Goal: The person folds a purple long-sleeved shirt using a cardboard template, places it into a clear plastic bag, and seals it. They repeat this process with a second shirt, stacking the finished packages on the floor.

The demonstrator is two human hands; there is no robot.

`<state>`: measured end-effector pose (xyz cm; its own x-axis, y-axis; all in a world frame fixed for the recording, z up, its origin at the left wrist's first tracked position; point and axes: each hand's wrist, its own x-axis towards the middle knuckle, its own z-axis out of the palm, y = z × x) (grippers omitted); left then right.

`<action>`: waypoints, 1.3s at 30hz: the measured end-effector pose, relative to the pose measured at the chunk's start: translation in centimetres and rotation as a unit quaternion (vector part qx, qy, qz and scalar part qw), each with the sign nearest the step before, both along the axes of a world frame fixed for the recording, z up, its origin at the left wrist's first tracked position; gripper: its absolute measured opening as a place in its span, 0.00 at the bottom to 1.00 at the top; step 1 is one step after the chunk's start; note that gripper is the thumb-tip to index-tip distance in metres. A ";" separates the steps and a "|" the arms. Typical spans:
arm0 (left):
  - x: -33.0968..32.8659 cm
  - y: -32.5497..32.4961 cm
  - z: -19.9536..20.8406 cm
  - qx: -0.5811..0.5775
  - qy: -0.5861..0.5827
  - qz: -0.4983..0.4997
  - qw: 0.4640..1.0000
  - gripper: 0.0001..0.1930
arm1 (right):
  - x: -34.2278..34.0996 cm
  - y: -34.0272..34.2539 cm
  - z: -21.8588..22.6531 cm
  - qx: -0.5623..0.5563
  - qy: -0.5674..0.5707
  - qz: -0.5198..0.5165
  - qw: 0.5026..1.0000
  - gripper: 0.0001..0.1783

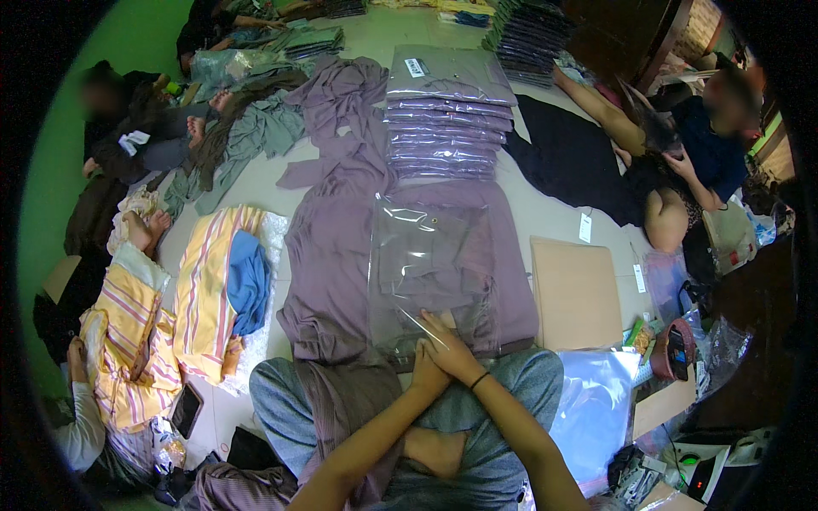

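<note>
In front of me lies a clear plastic bag (417, 247) with a folded grey-mauve garment (434, 277) inside it. My right hand (452, 345) rests on the bag's near part, fingers stretched out over the plastic. My left hand (429, 371) is at the bag's near edge, crossing under the right one, which hides most of its fingers. Mauve cloth (328, 264) spreads under and to the left of the bag. A ribbed brown-mauve cloth (354, 409) drapes across my left leg.
Beyond the bag stands a stack of bagged mauve garments (447, 128). Brown cardboard sheets (578, 294) and clear plastic sleeves (592, 400) lie to the right. Yellow striped cloth (204, 289) and a phone (187, 411) are at left. Other people sit along both sides; black cloth (571, 157) lies right.
</note>
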<state>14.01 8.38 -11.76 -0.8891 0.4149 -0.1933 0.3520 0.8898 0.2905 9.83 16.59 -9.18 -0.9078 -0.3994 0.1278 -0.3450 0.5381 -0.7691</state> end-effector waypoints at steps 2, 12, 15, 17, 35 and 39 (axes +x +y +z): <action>0.9 0.1 0.2 -0.020 0.005 -0.004 1.000 0.30 | 1.6 0.5 0.0 0.091 -0.054 -0.057 0.993 0.25; 2.1 -0.9 -0.2 -0.001 0.062 -0.015 0.998 0.33 | 1.5 0.4 -0.8 0.125 -0.091 -0.114 0.981 0.22; 2.2 -0.6 0.1 -0.023 0.039 -0.021 0.999 0.32 | 1.2 0.6 -1.4 0.185 0.047 -0.077 0.979 0.21; 2.2 -0.6 0.3 -0.028 0.001 -0.026 0.999 0.32 | 1.1 0.5 -1.8 0.206 0.058 -0.060 0.975 0.21; -0.2 -3.2 3.5 0.177 -0.109 -0.083 0.975 0.23 | 0.3 0.5 0.8 0.180 -0.105 -0.005 0.978 0.23; -2.0 -9.4 6.4 0.328 -0.354 -0.024 0.876 0.16 | 1.5 4.4 6.3 0.163 -0.328 0.196 0.910 0.20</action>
